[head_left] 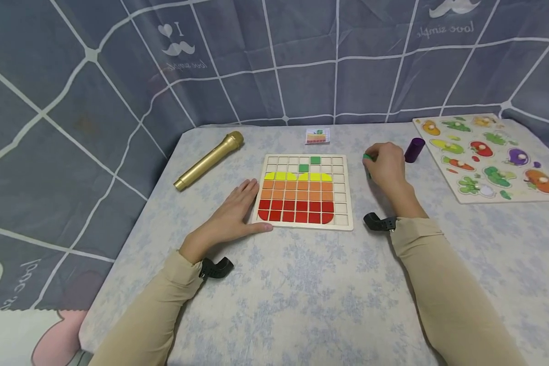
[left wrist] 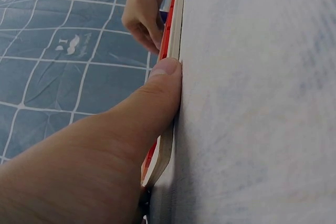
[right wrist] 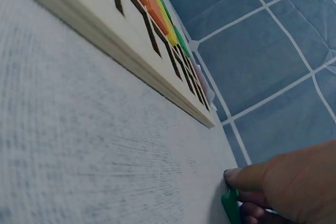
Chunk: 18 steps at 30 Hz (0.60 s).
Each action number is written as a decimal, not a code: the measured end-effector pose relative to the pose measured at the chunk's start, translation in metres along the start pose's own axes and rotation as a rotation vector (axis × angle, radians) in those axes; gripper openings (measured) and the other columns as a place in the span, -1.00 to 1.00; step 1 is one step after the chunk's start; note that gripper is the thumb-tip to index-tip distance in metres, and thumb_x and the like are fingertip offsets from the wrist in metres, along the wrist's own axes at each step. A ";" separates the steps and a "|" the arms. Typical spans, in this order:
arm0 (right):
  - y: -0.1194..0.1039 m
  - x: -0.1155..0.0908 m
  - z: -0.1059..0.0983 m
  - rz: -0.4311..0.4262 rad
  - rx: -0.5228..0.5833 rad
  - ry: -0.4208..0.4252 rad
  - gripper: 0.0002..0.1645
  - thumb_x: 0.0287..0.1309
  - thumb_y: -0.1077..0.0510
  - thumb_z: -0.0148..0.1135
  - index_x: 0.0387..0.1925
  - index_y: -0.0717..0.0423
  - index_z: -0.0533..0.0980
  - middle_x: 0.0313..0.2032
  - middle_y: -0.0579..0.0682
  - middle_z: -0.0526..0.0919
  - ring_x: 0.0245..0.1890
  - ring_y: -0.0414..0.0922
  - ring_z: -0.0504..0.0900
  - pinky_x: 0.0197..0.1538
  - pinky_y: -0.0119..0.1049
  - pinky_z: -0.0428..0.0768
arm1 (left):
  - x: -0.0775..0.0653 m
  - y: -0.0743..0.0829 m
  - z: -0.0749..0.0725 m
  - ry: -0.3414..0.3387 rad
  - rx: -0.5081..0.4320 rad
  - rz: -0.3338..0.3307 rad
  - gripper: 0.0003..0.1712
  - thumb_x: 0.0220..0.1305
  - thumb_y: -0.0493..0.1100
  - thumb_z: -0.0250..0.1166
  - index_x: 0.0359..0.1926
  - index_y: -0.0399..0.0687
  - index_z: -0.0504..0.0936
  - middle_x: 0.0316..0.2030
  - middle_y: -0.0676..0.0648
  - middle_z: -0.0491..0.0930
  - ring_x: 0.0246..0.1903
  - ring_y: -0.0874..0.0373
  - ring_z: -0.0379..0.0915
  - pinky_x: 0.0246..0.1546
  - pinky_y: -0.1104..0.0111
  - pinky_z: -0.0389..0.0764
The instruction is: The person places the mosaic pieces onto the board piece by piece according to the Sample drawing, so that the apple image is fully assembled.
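Note:
A wooden grid board (head_left: 343, 220) lies flat on the table, filled with red, orange and yellow tiles (head_left: 296, 185) in rows. Two green tiles (head_left: 304, 168) sit above the yellow row, and other cells there show bare wood. My left hand (head_left: 231, 213) rests against the board's left side, fingers extended, with the thumb touching its front left corner. To the right of the board, my right hand (head_left: 388, 165) pinches a small green piece (right wrist: 230, 205) close to the tabletop. Its fingers partly hide that piece, so its full shape cannot be seen.
A picture card (head_left: 317, 135) lies behind the board. At the left is a gold microphone (head_left: 210, 160). A dark purple cylinder (head_left: 414, 150) stands just beyond my right hand, beside a vegetable puzzle board (head_left: 498, 157). Grey checked cloth (head_left: 302, 61) hangs behind the table.

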State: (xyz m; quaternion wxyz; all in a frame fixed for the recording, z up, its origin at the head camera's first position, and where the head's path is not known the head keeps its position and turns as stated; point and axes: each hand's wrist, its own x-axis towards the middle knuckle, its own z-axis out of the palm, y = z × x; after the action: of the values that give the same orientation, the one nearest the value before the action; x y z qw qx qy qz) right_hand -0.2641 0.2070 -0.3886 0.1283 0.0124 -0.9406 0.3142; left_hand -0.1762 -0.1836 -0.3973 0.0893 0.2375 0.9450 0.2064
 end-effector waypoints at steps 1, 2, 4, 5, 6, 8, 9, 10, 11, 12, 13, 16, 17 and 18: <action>0.000 0.000 0.000 -0.001 0.002 0.000 -0.74 0.38 0.27 0.32 -0.02 0.41 0.69 -0.12 0.40 0.73 -0.08 0.29 0.64 0.06 0.19 0.60 | 0.001 0.000 0.000 0.001 0.000 0.002 0.36 0.28 0.34 0.44 0.69 -0.28 -0.16 0.70 -0.21 -0.23 0.70 -0.07 -0.43 0.70 0.04 -0.25; 0.001 0.000 0.000 -0.001 0.005 0.004 -0.74 0.37 0.28 0.31 -0.04 0.42 0.69 -0.13 0.40 0.73 -0.09 0.29 0.64 0.07 0.19 0.59 | 0.001 0.000 0.000 0.002 0.000 0.005 0.37 0.28 0.34 0.44 0.68 -0.28 -0.16 0.70 -0.21 -0.23 0.70 -0.08 -0.43 0.70 0.04 -0.25; 0.003 0.000 0.000 0.008 0.016 0.004 -0.73 0.35 0.26 0.28 -0.06 0.42 0.67 -0.13 0.39 0.72 -0.10 0.28 0.62 0.08 0.20 0.56 | 0.001 0.001 -0.001 0.003 0.000 0.007 0.37 0.28 0.33 0.44 0.68 -0.29 -0.16 0.70 -0.22 -0.22 0.70 -0.08 -0.43 0.70 0.04 -0.25; 0.003 0.000 0.000 0.016 0.024 0.006 -0.73 0.32 0.26 0.27 -0.07 0.41 0.66 -0.12 0.40 0.71 -0.10 0.28 0.61 0.08 0.20 0.55 | 0.001 0.001 -0.001 0.004 0.000 0.007 0.37 0.28 0.33 0.44 0.68 -0.29 -0.16 0.70 -0.22 -0.22 0.70 -0.08 -0.43 0.70 0.04 -0.25; 0.004 0.001 0.000 0.023 0.032 0.008 -0.72 0.29 0.26 0.27 -0.07 0.42 0.65 -0.11 0.39 0.71 -0.09 0.27 0.60 0.09 0.19 0.53 | 0.001 0.001 -0.001 0.004 0.001 0.006 0.37 0.28 0.34 0.44 0.68 -0.29 -0.16 0.70 -0.22 -0.22 0.70 -0.08 -0.42 0.70 0.04 -0.26; 0.004 0.001 0.000 0.035 0.052 0.011 -0.71 0.25 0.26 0.27 -0.07 0.41 0.64 -0.10 0.39 0.71 -0.09 0.26 0.60 0.11 0.18 0.51 | 0.001 0.001 -0.001 0.004 0.001 0.006 0.37 0.28 0.33 0.44 0.68 -0.29 -0.16 0.70 -0.22 -0.22 0.70 -0.08 -0.42 0.70 0.04 -0.26; 0.004 0.002 0.000 0.039 0.064 0.012 -0.70 0.24 0.25 0.28 -0.07 0.40 0.63 -0.10 0.38 0.72 -0.09 0.26 0.59 0.11 0.17 0.51 | 0.001 0.001 -0.001 0.003 0.002 0.004 0.37 0.28 0.34 0.44 0.68 -0.29 -0.17 0.70 -0.22 -0.22 0.70 -0.08 -0.42 0.70 0.04 -0.26; 0.004 0.002 0.001 0.044 0.078 0.014 -0.71 0.24 0.25 0.29 -0.08 0.39 0.63 -0.11 0.37 0.72 -0.10 0.24 0.60 0.11 0.15 0.52 | 0.001 0.001 -0.001 0.002 0.002 0.003 0.37 0.28 0.33 0.44 0.68 -0.29 -0.17 0.70 -0.22 -0.22 0.70 -0.08 -0.42 0.70 0.05 -0.26; 0.004 0.002 0.001 0.044 0.090 0.018 -0.72 0.23 0.25 0.30 -0.09 0.38 0.64 -0.12 0.36 0.73 -0.11 0.23 0.61 0.11 0.14 0.52 | 0.001 0.001 -0.001 0.002 0.000 0.003 0.37 0.28 0.33 0.44 0.68 -0.29 -0.17 0.70 -0.22 -0.22 0.70 -0.08 -0.42 0.70 0.05 -0.26; 0.003 0.002 0.001 0.042 0.102 0.023 -0.73 0.23 0.25 0.31 -0.10 0.37 0.64 -0.14 0.35 0.74 -0.14 0.21 0.62 0.12 0.12 0.52 | 0.001 0.001 -0.001 0.001 0.000 0.003 0.37 0.28 0.33 0.44 0.68 -0.30 -0.17 0.70 -0.22 -0.22 0.70 -0.08 -0.42 0.70 0.04 -0.26; 0.003 0.002 0.002 0.040 0.112 0.033 -0.75 0.23 0.24 0.33 -0.12 0.36 0.66 -0.17 0.34 0.75 -0.17 0.18 0.63 0.13 0.11 0.52 | 0.001 0.001 -0.001 0.000 -0.001 0.003 0.36 0.28 0.33 0.44 0.68 -0.30 -0.17 0.70 -0.22 -0.22 0.70 -0.08 -0.42 0.70 0.04 -0.26; 0.003 0.002 0.002 0.033 0.139 0.069 -0.82 0.23 0.25 0.36 -0.20 0.32 0.69 -0.25 0.31 0.77 -0.33 0.00 0.62 0.14 0.07 0.52 | 0.001 0.001 0.000 -0.003 -0.002 0.004 0.36 0.29 0.32 0.44 0.68 -0.31 -0.17 0.70 -0.23 -0.23 0.70 -0.08 -0.43 0.70 0.05 -0.26; 0.002 0.002 0.002 0.025 0.144 0.077 -0.83 0.23 0.25 0.37 -0.21 0.31 0.71 -0.28 0.30 0.77 -0.39 -0.09 0.60 0.15 0.06 0.52 | 0.001 0.001 -0.001 -0.003 -0.002 0.004 0.36 0.29 0.32 0.44 0.68 -0.31 -0.17 0.70 -0.23 -0.23 0.70 -0.08 -0.43 0.70 0.05 -0.26; 0.001 0.002 0.002 0.015 0.151 0.080 -0.83 0.23 0.26 0.38 -0.21 0.31 0.72 -0.30 0.29 0.77 -0.44 -0.17 0.56 0.16 0.05 0.49 | 0.000 0.001 -0.001 -0.003 -0.003 0.003 0.36 0.30 0.32 0.43 0.68 -0.31 -0.17 0.70 -0.23 -0.23 0.70 -0.07 -0.43 0.70 0.05 -0.26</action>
State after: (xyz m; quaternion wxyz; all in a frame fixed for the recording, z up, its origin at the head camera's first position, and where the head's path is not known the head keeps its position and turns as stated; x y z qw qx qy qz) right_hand -0.2667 0.2066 -0.3904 0.1620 0.0023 -0.9085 0.3853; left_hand -0.1764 -0.1832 -0.3964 0.0909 0.2392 0.9442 0.2073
